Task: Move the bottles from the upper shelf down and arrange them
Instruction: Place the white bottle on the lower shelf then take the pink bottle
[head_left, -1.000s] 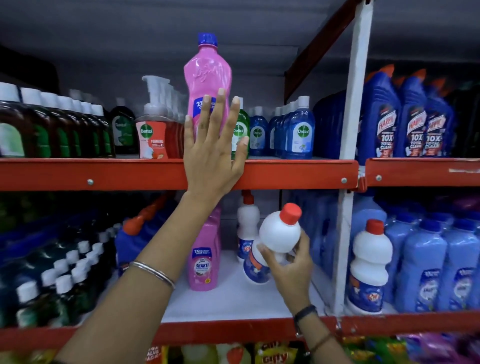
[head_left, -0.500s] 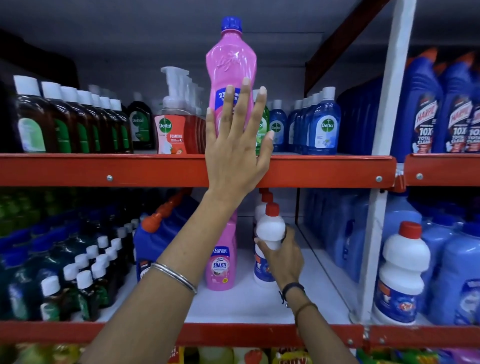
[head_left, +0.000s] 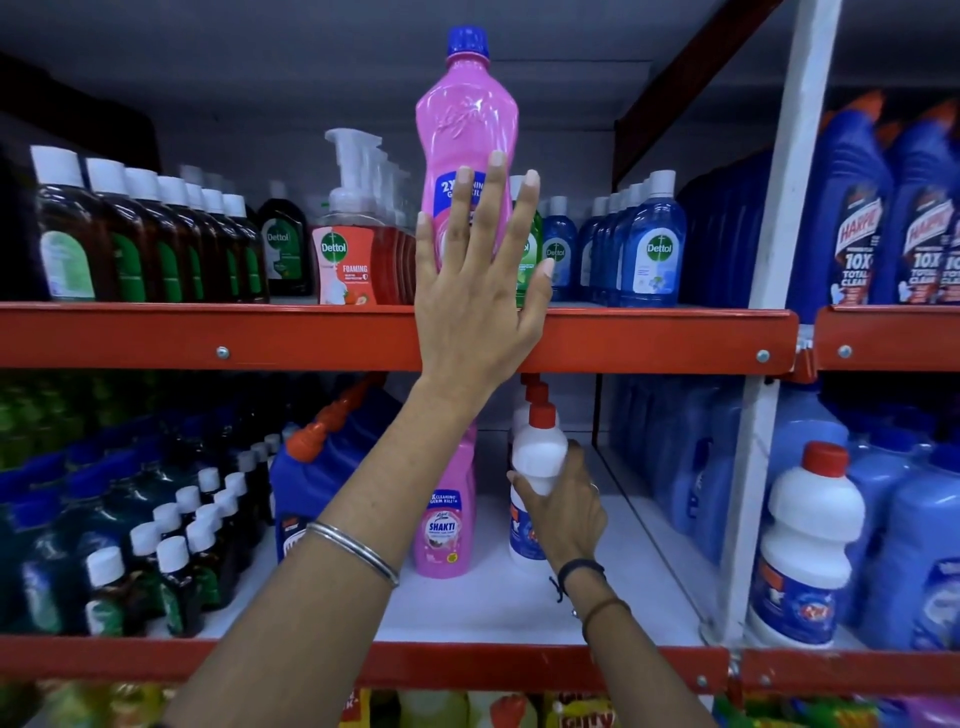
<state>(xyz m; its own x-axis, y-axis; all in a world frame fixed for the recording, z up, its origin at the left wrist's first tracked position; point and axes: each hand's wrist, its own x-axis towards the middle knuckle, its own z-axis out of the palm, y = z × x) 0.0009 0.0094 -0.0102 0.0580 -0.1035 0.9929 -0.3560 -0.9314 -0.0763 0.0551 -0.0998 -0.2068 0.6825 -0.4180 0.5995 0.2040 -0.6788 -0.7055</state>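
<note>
One tall pink bottle stands on the upper shelf, the left hand before it with fingers spread. Below that shelf, the right hand wraps one white bottle, beside one smaller pink bottle.

Shop: red steel shelving packed with rows of branded cleaner bottles.
</note>
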